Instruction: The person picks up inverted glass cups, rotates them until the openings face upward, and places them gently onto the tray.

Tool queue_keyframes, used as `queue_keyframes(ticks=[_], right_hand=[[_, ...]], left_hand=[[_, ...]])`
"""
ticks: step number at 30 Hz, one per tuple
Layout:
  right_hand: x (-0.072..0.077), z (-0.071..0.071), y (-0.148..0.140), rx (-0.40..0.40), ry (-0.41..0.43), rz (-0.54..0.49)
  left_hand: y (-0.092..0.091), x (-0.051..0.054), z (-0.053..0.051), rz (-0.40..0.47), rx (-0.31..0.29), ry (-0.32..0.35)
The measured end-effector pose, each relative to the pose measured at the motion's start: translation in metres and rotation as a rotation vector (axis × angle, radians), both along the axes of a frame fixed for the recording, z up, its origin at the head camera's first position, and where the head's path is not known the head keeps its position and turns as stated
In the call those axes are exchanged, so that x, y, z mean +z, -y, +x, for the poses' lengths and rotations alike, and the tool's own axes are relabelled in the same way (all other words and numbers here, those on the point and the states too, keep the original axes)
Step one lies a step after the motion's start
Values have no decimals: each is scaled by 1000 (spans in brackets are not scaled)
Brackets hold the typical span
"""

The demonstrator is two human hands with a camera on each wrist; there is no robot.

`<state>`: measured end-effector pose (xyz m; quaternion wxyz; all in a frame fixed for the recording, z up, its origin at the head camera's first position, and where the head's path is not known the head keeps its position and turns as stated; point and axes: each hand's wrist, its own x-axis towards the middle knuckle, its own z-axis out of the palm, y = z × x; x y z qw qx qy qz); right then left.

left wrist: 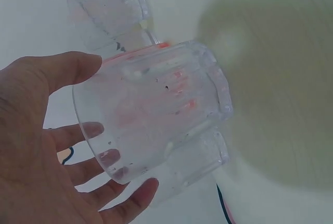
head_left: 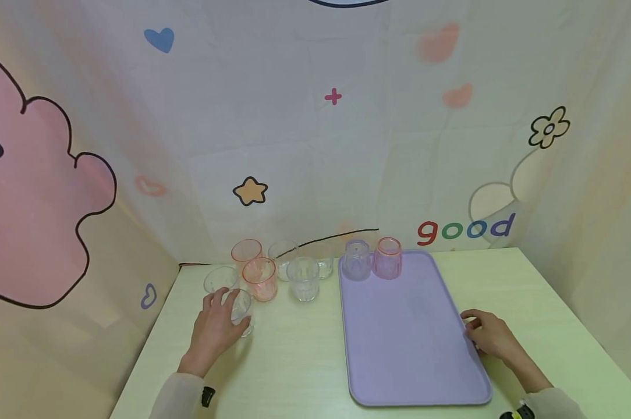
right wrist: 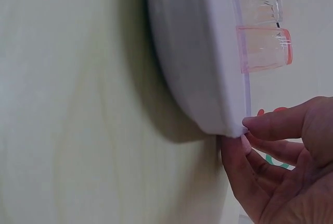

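My left hand point(head_left: 216, 329) has its thumb and fingers curled round the rim of a clear glass point(left wrist: 156, 104), which stands upright at the front of a group of glasses. Just behind it is another clear glass point(head_left: 220, 280), and a pink glass point(head_left: 260, 284) stands to its right. On the right, my right hand point(head_left: 496, 337) pinches the edge of a purple tray point(head_left: 410, 349) between thumb and fingers. At the tray's far end sit a clear glass point(head_left: 357, 262) and a pink glass point(head_left: 387, 262), both upside down.
Further upright glasses stand left of the tray: a pink-rimmed one point(head_left: 247, 250), a clear one point(head_left: 303, 282) and others partly hidden behind. A patterned cloth point(head_left: 315, 145) hangs behind the pale table point(head_left: 289, 372), with more cloth at both sides.
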<state>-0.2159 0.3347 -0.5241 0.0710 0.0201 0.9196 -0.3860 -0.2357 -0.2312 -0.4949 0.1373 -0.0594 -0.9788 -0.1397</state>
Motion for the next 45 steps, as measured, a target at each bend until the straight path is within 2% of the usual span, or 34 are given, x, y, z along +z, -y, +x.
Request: queue_keyframes(ticks=[5,14,23,27,37,45], right_hand=[[2,0,0,1,7,4],[0,0,-1,-4,17,0],[0,0,0,-10,10,0],[1,1,0,-11,11,0],[-1,-1,-2,-12,21,-7],[-2,-2,-1,-16,24,6]], left_hand=[[1,0,-4,-23,-14,0],[0,0,-12,-75,-29,38],[-2,1,-12,-91,-28,49],[-2,4,-11,-79,-29,70],[-2,11,-11,-73,-38,181],[-6,22,-10,-81,-74,198]])
